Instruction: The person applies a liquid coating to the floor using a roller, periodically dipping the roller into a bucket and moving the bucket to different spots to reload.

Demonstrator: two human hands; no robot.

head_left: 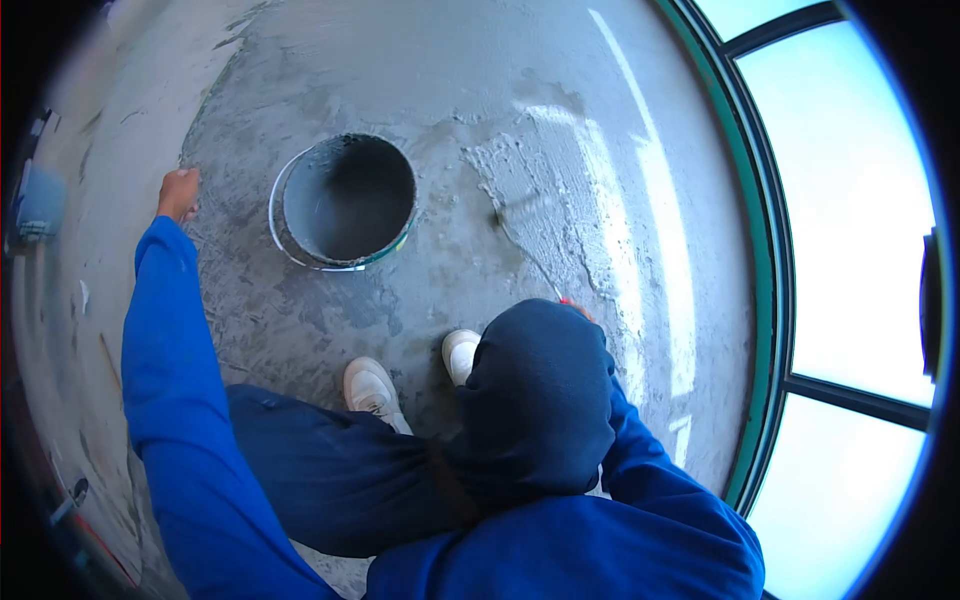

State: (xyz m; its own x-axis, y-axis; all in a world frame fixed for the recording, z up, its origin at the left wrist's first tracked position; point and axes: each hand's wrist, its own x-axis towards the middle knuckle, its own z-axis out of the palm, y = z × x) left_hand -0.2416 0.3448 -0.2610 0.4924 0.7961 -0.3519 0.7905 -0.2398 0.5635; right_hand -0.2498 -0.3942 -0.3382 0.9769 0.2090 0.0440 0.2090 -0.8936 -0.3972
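My left hand (179,194) is closed in a fist left of the bucket, at the end of an outstretched arm, and nothing shows sticking out of it. My right hand (582,311) is mostly hidden behind my raised knee. It grips a red-handled tool (545,277) whose long thin metal part points up and left over the floor. Wet grey mortar (540,190), rough and ridged, lies spread around that tool. The dark bucket (293,215) stands upright ahead of my feet, its wire handle hanging down on the left, with grey residue inside.
My white shoes (370,383) are on the grey floor just below the bucket. Along the right runs a green-framed window (765,300), with bright light streaks on the floor beside it. A bluish container (41,200) stands at the far left, and a red cord (104,548) lies lower left.
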